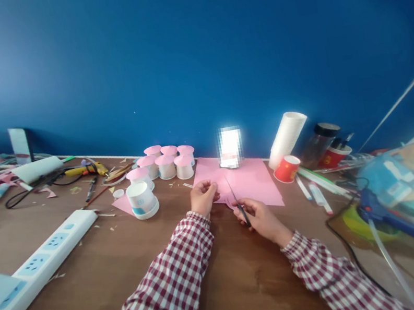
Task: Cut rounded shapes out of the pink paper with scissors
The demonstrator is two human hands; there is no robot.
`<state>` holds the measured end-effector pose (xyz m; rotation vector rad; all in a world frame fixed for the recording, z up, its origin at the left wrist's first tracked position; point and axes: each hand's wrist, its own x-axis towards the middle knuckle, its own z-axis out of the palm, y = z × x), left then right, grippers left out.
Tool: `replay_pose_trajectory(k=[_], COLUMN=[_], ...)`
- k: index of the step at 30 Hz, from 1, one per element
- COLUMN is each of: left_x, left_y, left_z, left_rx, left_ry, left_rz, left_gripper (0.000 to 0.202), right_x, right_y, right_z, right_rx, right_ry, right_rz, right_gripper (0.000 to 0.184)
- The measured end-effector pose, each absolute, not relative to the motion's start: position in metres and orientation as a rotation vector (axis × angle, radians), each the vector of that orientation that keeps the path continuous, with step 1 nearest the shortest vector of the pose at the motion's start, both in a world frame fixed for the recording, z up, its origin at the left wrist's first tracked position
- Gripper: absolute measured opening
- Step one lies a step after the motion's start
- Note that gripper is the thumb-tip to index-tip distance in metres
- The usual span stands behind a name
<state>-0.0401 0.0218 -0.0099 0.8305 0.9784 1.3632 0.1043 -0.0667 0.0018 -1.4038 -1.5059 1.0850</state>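
Note:
A pink paper sheet (249, 179) lies on the brown table (139, 272) in front of the blue wall. My left hand (203, 198) pinches its near left edge, fingers closed on the paper. My right hand (260, 217) grips a pair of scissors (237, 201) whose blades point away from me and into the sheet's near edge. Both arms wear red and white checked sleeves.
Several white cups with pink lids (166, 163) stand left of the sheet, one upside-down cup (141, 200) nearer. A white power strip (31, 266) lies at left. A red cup (287, 168), paper roll (287, 137), pens (316, 189) and a blue glue gun (379, 211) crowd the right.

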Motion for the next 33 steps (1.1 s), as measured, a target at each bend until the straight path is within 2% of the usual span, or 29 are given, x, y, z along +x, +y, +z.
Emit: replay_pose_trajectory(k=[8,33], left_x=[-0.0405,-0.0365], left_y=[0.0208,0.0178], left_z=[-0.0066,-0.0044], left_rx=[0.661,0.634], left_ry=[0.923,0.944], left_rz=[1.344,1.312], left_gripper=[0.031,0.023], right_x=[0.1069,0.1068], right_y=[-0.0648,-0.0648], right_z=[-0.0025,-0.0049], right_rx=[-1.406,-1.401], right_ry=[-1.491,-1.496], right_rz=[1.12,1.114], right_gripper=[0.044,0.046])
